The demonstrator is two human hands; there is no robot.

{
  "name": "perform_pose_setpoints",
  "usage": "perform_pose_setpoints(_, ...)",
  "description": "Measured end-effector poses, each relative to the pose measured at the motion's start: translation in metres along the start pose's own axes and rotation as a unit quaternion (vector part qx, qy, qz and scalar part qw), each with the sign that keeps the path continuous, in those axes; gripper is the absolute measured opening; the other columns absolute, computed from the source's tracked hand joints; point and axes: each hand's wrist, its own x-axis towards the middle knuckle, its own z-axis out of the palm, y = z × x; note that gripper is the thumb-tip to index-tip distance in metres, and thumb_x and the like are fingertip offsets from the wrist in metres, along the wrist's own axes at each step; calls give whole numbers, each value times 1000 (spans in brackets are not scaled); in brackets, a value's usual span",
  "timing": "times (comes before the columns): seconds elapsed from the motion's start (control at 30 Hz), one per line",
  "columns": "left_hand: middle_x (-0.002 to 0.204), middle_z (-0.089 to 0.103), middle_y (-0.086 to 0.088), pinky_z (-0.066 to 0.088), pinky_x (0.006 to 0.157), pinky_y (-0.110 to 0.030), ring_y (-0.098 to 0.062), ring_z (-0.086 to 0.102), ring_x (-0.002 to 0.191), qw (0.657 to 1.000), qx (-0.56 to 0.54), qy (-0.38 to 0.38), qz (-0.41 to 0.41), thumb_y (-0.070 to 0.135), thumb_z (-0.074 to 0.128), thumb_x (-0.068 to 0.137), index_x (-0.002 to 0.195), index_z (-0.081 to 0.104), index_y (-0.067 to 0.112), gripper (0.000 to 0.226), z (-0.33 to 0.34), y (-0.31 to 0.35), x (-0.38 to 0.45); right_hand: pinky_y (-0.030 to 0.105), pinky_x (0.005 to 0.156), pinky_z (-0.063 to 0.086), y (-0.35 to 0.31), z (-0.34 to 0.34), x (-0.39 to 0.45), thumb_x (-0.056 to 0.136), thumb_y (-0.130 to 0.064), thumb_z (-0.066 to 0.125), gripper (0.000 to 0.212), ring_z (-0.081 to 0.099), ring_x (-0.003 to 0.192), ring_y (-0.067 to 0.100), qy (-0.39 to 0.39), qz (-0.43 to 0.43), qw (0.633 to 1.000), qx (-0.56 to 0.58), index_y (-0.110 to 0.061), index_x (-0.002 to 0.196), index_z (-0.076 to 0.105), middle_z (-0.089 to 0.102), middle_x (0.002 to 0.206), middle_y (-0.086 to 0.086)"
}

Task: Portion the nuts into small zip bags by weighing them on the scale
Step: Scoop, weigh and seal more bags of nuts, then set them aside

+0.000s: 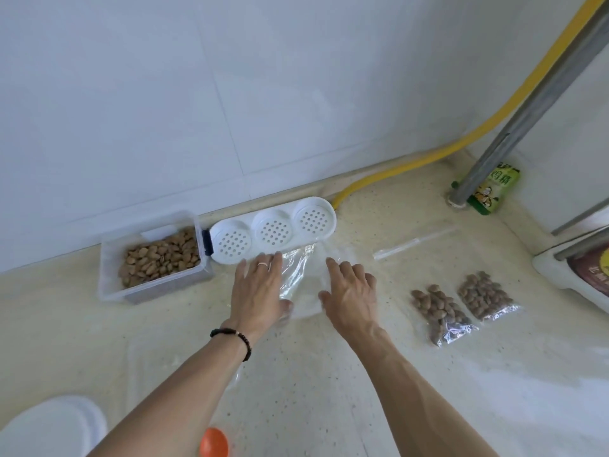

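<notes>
A clear plastic box (108,275) holding brown nuts (159,258) stands at the left against the wall. Empty clear zip bags (301,278) lie flat on the counter in the middle. My left hand (257,291) rests palm down on their left side, fingers spread. My right hand (349,291) presses flat on their right side. Two filled bags of nuts lie to the right, one nearer (441,311) and one farther right (484,295). Another empty zip bag (412,244) lies beyond them. No scale display is visible.
A white tray with three perforated cups (273,230) sits behind the bags. A yellow hose (428,156) runs along the wall. A metal pipe (514,127) and a green packet (491,189) stand in the corner. A white lid (49,427) and an orange scoop (214,441) lie near the front edge.
</notes>
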Motion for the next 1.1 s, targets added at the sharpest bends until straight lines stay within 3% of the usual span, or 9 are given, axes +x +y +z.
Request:
perform_pose_setpoints(0.13,106,62,-8,45,86,-41,-27,59,100,997,-16,74,25,13,85,54,131,51,7,84,-1,0,-2,44,85,43,-1,-1,-1,75,-5,73,59,59,93,29,44,23,998,28,-6,131,54,67,92,4)
perform_pose_setpoints(0.23,97,58,-7,42,75,-36,-27,58,84,988,-95,114,45,-6,65,74,128,54,9,58,-13,-1,-3,44,89,41,-1,-8,-3,84,0,60,51,59,97,28,70,45,993,78,-4,134,52,69,91,5)
perform_pose_setpoints(0.4,103,63,-4,53,73,-40,-24,61,84,965,-231,109,57,0,50,91,131,54,14,43,-45,-12,-6,45,91,39,-12,-34,-7,86,-9,61,41,58,101,28,150,79,975,146,-6,127,58,71,98,5)
perform_pose_setpoints(0.57,92,62,8,49,72,-23,-5,58,74,940,-323,90,62,5,54,92,126,60,19,38,-78,-43,-25,41,89,40,-46,-64,-19,87,-26,67,37,52,109,27,210,102,954,186,-13,121,62,62,112,5)
perform_pose_setpoints(0.67,85,63,14,44,67,-14,1,58,65,931,-355,68,60,5,57,89,118,64,22,34,-90,-74,-44,38,96,44,-75,-78,-32,86,-30,69,53,51,113,20,137,123,934,306,-18,134,50,53,125,1)
perform_pose_setpoints(0.77,86,65,12,45,69,-11,4,59,68,920,-386,48,52,6,59,87,113,65,27,33,-100,-112,-70,25,79,54,-112,-82,-51,88,-18,67,51,64,92,14,44,139,892,428,-15,135,49,67,103,4)
perform_pose_setpoints(0.87,90,66,7,45,70,-8,3,59,70,917,-392,43,56,12,65,86,113,65,28,31,-107,-161,-102,19,61,51,-156,-69,-78,88,-8,63,37,66,73,13,22,147,888,435,-14,124,59,71,89,11)
perform_pose_setpoints(1.0,83,62,13,40,63,-4,0,59,72,933,-357,25,37,14,64,86,108,68,25,25,-101,-238,-147,26,64,52,-218,-32,-115,85,-1,63,33,64,60,12,-4,169,877,449,-7,117,62,71,84,11)
perform_pose_setpoints(1.1,80,66,8,48,70,-17,-8,62,74,941,-338,-12,7,10,62,86,101,69,25,23,-88,-290,-178,28,63,53,-257,1,-138,85,0,63,33,64,58,11,-36,181,875,447,-6,117,61,70,79,6)
